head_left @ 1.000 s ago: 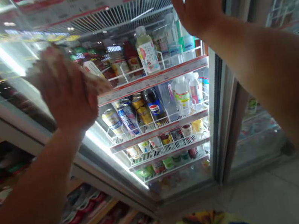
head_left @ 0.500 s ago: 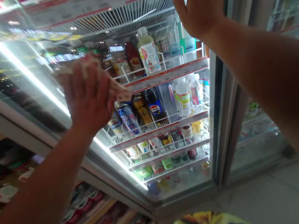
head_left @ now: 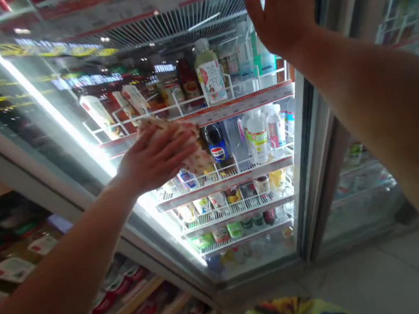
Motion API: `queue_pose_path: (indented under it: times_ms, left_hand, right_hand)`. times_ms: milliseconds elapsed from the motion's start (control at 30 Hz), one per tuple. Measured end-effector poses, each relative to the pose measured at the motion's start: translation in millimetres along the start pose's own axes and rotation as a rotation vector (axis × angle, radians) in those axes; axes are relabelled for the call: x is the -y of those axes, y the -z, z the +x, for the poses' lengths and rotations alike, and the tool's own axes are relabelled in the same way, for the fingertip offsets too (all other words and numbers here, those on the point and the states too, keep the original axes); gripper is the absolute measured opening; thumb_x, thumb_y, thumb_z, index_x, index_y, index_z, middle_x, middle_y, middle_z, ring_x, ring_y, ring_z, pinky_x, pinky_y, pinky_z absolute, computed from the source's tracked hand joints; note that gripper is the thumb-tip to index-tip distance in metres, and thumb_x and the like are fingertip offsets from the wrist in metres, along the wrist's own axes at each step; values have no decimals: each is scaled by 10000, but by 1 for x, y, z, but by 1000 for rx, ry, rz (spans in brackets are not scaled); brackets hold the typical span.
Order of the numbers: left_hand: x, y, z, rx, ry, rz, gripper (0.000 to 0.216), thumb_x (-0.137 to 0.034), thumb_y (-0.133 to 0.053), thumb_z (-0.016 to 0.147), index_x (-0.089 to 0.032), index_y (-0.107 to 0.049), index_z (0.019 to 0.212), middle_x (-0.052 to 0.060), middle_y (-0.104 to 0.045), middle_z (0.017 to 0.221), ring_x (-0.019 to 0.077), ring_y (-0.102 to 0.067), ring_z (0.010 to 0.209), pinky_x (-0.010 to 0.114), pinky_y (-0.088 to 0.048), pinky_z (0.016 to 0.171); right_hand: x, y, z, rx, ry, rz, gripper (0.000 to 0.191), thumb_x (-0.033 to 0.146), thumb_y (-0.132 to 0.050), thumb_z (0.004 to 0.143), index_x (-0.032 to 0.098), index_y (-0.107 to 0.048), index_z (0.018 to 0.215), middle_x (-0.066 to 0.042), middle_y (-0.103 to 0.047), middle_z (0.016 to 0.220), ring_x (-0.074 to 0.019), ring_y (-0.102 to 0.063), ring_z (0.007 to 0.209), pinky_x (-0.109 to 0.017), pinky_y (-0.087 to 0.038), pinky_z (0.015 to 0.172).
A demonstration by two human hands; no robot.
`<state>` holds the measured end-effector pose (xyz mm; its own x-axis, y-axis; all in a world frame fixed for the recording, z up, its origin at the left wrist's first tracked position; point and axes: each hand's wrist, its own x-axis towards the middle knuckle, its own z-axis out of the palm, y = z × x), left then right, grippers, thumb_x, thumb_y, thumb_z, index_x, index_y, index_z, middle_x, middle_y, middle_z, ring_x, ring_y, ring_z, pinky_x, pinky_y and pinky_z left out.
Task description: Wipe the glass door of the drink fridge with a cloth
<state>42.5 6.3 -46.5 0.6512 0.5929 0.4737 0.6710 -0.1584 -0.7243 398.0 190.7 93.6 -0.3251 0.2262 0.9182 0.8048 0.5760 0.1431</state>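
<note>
Clutching a crumpled pale spotted cloth (head_left: 192, 152) in the left hand (head_left: 151, 158), mid-frame, pressed onto the clear glass cooler door (head_left: 56, 59). Best bet, probably: even pressure, overlapping strokes. Bracing with the right hand (head_left: 282, 3), open and flat, upper right, well apart from the cloth. Behind: white wire shelves (head_left: 222, 183) of bottles.

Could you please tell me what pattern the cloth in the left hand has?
The cloth is pale with small reddish spots; head view.

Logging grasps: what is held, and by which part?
Left hand presses a patterned cloth, palm over its top; right hand lies open on the glass door, holding nothing.
</note>
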Motion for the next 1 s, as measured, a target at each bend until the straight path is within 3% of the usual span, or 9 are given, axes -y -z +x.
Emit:
queue_pose_path:
  times_ms: [67, 200, 300, 433, 533, 700, 800, 867, 1000]
  left_hand:
    - [14, 10, 1, 26, -32, -14, 568, -516, -523, 1087, -341, -467, 1624, -24, -324, 1763, 302, -249, 1651, 599, -206, 1347]
    - [67, 26, 6, -280, 446, 91, 690, -490, -389, 1131, -208, -213, 1736, 21, -52, 1824, 316, -21, 1681, 638, -37, 1360]
    - [54, 17, 2, -333, 612, 149, 668, -433, -299, 1150, -153, -161, 1740, 26, 16, 1819, 284, 36, 1679, 593, -32, 1373]
    - [-4, 0, -3, -150, 212, -5, 607, -479, -506, 1095, -291, -419, 1665, -6, -108, 1799, 265, 43, 1668, 530, 23, 1391]
    - [3, 6, 2, -121, -39, 8, 658, -455, -616, 1064, -379, -384, 1675, -26, -292, 1756, 214, -86, 1676, 485, -28, 1406]
    - [67, 23, 10, -331, 396, 141, 699, -437, -422, 1121, -276, -160, 1748, -63, -17, 1817, 266, -15, 1684, 551, -37, 1385]
    - [46, 12, 4, -364, 559, 113, 691, -469, -319, 1131, -219, -141, 1750, -36, 60, 1812, 329, 16, 1676, 643, -43, 1361]
    - [13, 0, -2, -277, 434, 27, 714, -504, -374, 1113, -245, -181, 1749, -10, 72, 1808, 340, 63, 1674, 685, -49, 1357]
    - [-8, -3, -6, -18, 58, -158, 573, -509, -403, 1097, -374, -417, 1654, -52, -297, 1764, 284, -96, 1674, 635, -156, 1377]
  right_hand:
    - [-1, -3, 2, -9, 0, -2, 734, 290, -374, 1028, 105, -217, 1720, -126, -173, 1799, -341, -91, 1665, -601, -102, 1349]
    - [-4, -8, 3, -47, 22, -2, 725, 295, -359, 1031, 102, -230, 1718, -150, -169, 1792, -337, -96, 1660, -600, -111, 1346]
    - [-3, -6, 2, -40, 20, -7, 731, 297, -359, 1028, 102, -226, 1720, -148, -177, 1790, -337, -108, 1659, -596, -121, 1343]
    - [0, -1, 2, -10, 3, -26, 716, 298, -326, 1042, 104, -212, 1723, -131, -171, 1796, -320, -97, 1664, -582, -110, 1350]
    - [0, -1, 2, -5, -9, -19, 718, 273, -347, 1039, 113, -206, 1724, -130, -156, 1799, -303, -84, 1668, -574, -94, 1358]
    - [-4, -7, 4, -40, 16, 21, 721, 240, -386, 1031, 130, -221, 1724, -131, -140, 1800, -307, -76, 1666, -583, -110, 1359]
    - [-4, -8, 3, -37, 9, 5, 733, 212, -393, 1020, 140, -212, 1727, -119, -146, 1804, -298, -108, 1670, -564, -115, 1362]
    - [-4, -7, 2, -35, 5, 3, 728, 223, -388, 1028, 135, -206, 1727, -116, -145, 1806, -301, -98, 1670, -566, -113, 1363]
    - [-2, -5, 0, -45, 22, 30, 712, 247, -383, 1039, 127, -219, 1721, -121, -153, 1803, -311, -69, 1668, -593, -108, 1359]
